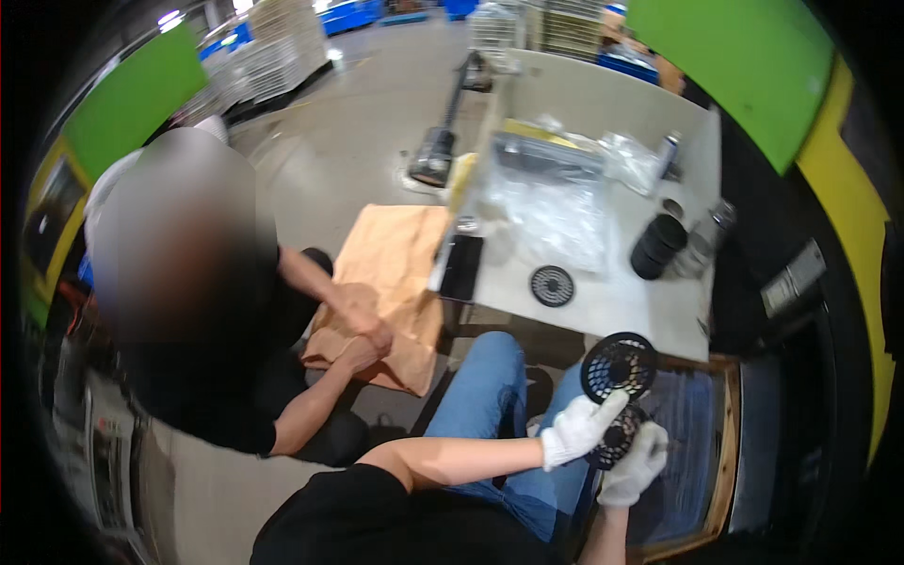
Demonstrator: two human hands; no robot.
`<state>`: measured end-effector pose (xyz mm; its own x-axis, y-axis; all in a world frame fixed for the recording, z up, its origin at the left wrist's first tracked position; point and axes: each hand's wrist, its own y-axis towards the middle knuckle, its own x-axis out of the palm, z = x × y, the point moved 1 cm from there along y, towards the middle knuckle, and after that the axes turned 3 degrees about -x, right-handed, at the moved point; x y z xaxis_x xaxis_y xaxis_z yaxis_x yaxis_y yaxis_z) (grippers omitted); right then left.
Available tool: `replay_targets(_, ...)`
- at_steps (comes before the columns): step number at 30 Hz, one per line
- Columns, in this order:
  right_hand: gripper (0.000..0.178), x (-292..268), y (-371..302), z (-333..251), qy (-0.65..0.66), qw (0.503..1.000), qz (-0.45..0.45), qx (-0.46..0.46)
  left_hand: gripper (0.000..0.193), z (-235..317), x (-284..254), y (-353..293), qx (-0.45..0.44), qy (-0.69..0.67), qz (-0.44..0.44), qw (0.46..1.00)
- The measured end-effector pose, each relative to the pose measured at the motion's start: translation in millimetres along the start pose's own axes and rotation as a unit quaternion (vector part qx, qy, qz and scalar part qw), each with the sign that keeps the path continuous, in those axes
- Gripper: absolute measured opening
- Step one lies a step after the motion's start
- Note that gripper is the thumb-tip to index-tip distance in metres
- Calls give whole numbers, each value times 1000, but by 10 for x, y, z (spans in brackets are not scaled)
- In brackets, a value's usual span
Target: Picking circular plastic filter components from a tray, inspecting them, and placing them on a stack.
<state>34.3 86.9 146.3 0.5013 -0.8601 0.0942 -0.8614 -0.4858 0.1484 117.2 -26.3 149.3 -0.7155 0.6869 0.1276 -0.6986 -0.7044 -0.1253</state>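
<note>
Both my hands wear white gloves and are over my right thigh, just off the near edge of the white work table. My left hand (576, 431) grips a black round perforated disc (612, 350) by its near rim, thumb on top. Partly under that hand is a second black perforated disc (612, 448). My right hand (638, 468) pinches this lower disc at its right edge. A similar black perforated disc (552, 285) lies flat on the white table (612, 311), near its front edge.
Clear plastic bags (556, 217) and a black stack of round parts (659, 247) stand on the table, inside raised walls. To the left, another person bends over an orange-brown sack (400, 250). A wood-edged crate (730, 452) sits at my right.
</note>
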Motion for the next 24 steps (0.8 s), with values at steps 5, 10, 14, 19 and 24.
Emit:
replay_targets(5, 16, 79, -70, -99, 47, 976, -141, 162, 60, 62, -52, -9, -83, 147, -148, 975)
replay_targets(10, 17, 197, 19, -251, -37, 999, -9, 11, 55, 139, -6, -26, 15, -8, 111, 994)
replay_targets(14, 19, 235, 92, -375, -223, 936, -245, 116, 37, 210, -95, -60, -214, 324, -128, 913)
replay_targets(19, 10, 335, -26, -295, 268, 917, -23, 293, 24, 233, -70, -82, 28, -113, -35, 993)
replay_targets(24, 32, 171, 315, -19, -41, 997, -54, -46, 63, -26, -382, 194, -35, 357, -194, 913)
